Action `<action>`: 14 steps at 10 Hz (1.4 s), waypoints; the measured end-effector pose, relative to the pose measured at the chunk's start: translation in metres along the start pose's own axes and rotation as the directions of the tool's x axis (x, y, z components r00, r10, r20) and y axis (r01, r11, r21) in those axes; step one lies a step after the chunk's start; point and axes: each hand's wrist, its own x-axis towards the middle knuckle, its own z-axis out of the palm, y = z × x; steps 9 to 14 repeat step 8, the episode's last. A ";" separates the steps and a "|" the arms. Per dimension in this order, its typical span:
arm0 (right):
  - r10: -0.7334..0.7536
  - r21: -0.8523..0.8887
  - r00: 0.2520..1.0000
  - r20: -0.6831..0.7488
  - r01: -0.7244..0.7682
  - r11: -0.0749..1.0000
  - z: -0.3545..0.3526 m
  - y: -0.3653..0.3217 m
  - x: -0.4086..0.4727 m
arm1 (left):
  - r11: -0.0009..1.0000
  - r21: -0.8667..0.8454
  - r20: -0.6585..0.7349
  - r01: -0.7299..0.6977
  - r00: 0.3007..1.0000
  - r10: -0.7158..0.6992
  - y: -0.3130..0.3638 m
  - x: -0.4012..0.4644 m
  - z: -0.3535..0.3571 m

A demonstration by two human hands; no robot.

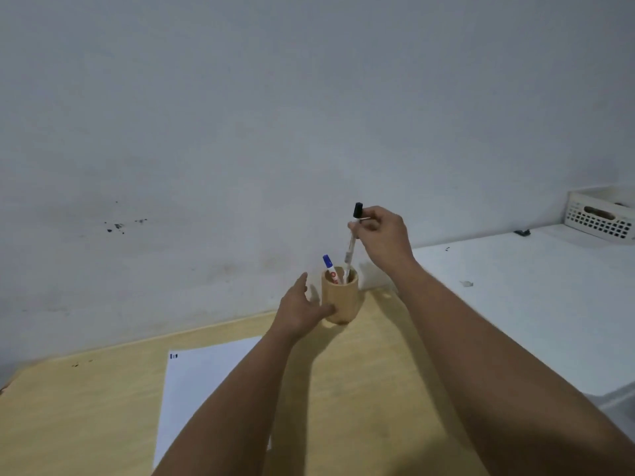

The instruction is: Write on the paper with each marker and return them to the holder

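Markers, wooden holder and paper on the tabletop

A black-capped marker [351,245] stands upright, its lower end inside the round wooden holder [340,297]; a blue-capped marker [330,268] leans within. White paper [202,383] lies flat nearby, small blue marks at its corner.

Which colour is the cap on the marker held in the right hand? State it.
Black, seen in the head view: the marker in the right hand.

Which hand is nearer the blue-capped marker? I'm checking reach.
Left. The left hand rests against the holder just below the blue-capped marker; the right hand is higher, gripping the black-capped marker.
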 end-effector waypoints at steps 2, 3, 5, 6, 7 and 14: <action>0.048 -0.108 0.997 0.064 -0.041 0.993 0.021 0.049 -0.007 | 0.982 -0.125 -0.063 -0.139 0.989 0.132 -0.012 0.021 0.043; 0.066 -0.189 0.990 0.121 -0.042 0.981 0.034 0.073 -0.018 | 0.958 -0.227 -0.089 -0.173 0.984 0.156 -0.021 0.025 0.056; 0.029 -0.268 0.991 0.128 0.006 0.964 0.049 0.083 -0.024 | 0.974 -0.178 -0.115 -0.137 0.986 0.118 -0.032 0.034 0.060; 0.053 -0.264 0.993 0.104 -0.023 0.964 0.045 0.077 -0.020 | 0.974 -0.185 -0.105 -0.133 0.988 0.115 -0.028 0.035 0.058; 0.053 -0.276 0.996 0.078 -0.029 0.961 0.039 0.064 -0.024 | 0.967 -0.232 -0.046 -0.103 0.994 0.095 -0.019 0.029 0.048; 0.044 -0.187 0.998 -0.039 -0.051 0.981 0.030 0.032 -0.027 | 0.981 -0.161 -0.054 -0.108 0.993 0.101 -0.014 0.017 0.034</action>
